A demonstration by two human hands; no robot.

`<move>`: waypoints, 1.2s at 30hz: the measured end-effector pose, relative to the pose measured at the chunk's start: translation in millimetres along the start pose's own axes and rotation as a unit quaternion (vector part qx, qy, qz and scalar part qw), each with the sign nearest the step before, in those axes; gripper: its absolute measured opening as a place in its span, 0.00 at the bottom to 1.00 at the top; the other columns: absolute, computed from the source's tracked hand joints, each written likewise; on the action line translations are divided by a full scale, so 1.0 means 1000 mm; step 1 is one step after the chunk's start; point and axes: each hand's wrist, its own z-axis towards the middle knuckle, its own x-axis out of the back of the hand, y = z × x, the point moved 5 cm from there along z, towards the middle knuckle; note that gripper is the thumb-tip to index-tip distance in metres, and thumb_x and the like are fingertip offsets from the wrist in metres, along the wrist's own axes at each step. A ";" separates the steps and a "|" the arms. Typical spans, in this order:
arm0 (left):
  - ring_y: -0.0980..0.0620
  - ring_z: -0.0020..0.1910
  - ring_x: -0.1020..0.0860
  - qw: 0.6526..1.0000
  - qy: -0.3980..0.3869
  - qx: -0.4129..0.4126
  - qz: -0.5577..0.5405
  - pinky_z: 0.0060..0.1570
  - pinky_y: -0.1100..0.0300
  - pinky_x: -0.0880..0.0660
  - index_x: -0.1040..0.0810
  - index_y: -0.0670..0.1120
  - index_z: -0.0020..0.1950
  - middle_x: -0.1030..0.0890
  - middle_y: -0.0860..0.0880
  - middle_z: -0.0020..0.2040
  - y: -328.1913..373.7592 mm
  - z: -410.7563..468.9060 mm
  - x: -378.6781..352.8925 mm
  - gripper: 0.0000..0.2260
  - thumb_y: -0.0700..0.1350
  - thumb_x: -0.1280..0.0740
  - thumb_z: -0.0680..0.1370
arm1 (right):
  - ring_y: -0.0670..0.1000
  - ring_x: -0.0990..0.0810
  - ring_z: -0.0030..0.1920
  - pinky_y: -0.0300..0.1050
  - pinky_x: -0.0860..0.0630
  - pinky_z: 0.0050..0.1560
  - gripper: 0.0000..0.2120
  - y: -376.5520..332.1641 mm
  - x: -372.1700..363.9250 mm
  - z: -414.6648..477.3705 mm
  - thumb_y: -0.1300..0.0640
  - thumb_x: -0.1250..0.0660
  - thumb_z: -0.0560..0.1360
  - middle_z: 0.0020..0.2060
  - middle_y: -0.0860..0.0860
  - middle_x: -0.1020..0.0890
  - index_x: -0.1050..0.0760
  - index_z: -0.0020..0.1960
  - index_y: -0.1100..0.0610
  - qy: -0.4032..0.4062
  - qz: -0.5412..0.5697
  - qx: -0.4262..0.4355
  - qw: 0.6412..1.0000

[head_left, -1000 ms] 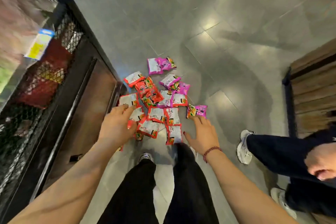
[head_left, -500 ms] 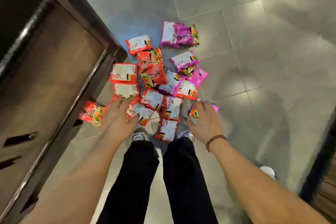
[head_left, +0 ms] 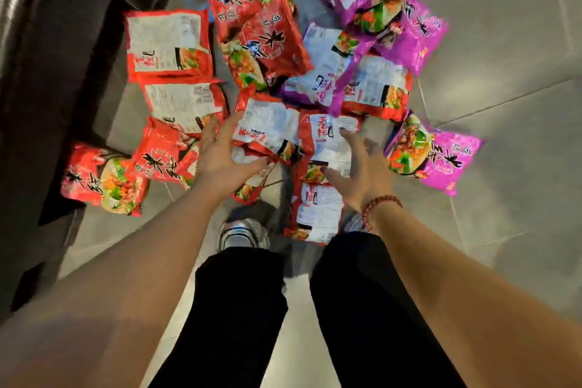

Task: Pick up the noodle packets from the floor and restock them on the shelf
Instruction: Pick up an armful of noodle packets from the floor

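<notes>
Over crinkly noodle packets (head_left: 267,132) on glossy tiles (head_left: 504,72), left hand (head_left: 217,164) and right hand (head_left: 362,170) spread, grip wide.

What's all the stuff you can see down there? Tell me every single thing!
Red noodle packets: about twelve (they overlap, so the count is rough), red, heaped on the floor at centre and left.
Purple noodle packets: about four, purple, on the right side of the heap.
Floor: one, grey tiles, under everything.
Shelf unit: one, dark brown, along the left edge.
Shoe: one plainly seen, silver-white, just below the heap.
Trousers: two legs, black, bottom centre.
Bracelet: one, red beads, on the right wrist.
Left hand: one, spread open, at a red packet.
Right hand: one, spread open, over another red packet.
</notes>
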 end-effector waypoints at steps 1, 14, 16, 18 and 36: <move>0.46 0.78 0.46 1.000 0.006 0.001 0.003 0.71 0.57 0.45 0.38 0.59 0.75 0.44 0.43 0.78 -0.010 0.012 -0.006 0.42 0.53 0.21 0.66 | 0.59 0.39 0.74 0.54 0.36 0.70 0.36 0.006 -0.010 0.011 0.44 0.31 0.74 0.74 0.59 0.41 0.44 0.77 0.43 0.003 0.003 -0.016 1.000; 0.42 0.73 0.38 0.991 0.031 -0.063 0.115 0.74 0.42 0.58 0.33 0.63 0.73 0.27 0.42 0.65 -0.026 0.084 -0.040 0.34 0.60 0.25 0.69 | 0.63 0.34 0.68 0.59 0.27 0.64 0.47 0.018 -0.076 0.068 0.56 0.22 0.65 0.68 0.57 0.39 0.45 0.73 0.33 0.075 0.130 -0.117 0.982; 0.44 0.69 0.32 0.989 0.036 -0.091 0.115 0.75 0.44 0.58 0.28 0.57 0.70 0.23 0.44 0.62 -0.016 0.084 -0.037 0.30 0.56 0.24 0.69 | 0.62 0.32 0.66 0.56 0.27 0.64 0.45 0.016 -0.072 0.065 0.60 0.22 0.65 0.62 0.54 0.37 0.41 0.72 0.36 0.081 0.153 -0.117 0.978; 0.46 0.65 0.28 0.993 0.026 -0.098 0.053 0.74 0.53 0.46 0.24 0.52 0.68 0.23 0.45 0.62 -0.004 0.077 -0.034 0.28 0.48 0.22 0.69 | 0.61 0.30 0.64 0.52 0.27 0.63 0.45 0.013 -0.066 0.057 0.61 0.21 0.63 0.57 0.52 0.38 0.38 0.72 0.38 0.092 0.186 -0.103 0.973; 0.54 0.58 0.22 0.965 0.029 -0.062 -0.253 0.57 0.63 0.24 0.26 0.53 0.65 0.22 0.50 0.62 0.127 -0.176 0.229 0.32 0.37 0.20 0.65 | 0.51 0.25 0.64 0.57 0.23 0.59 0.43 -0.157 0.162 -0.179 0.58 0.21 0.58 0.64 0.49 0.27 0.35 0.66 0.35 0.106 0.369 0.046 0.922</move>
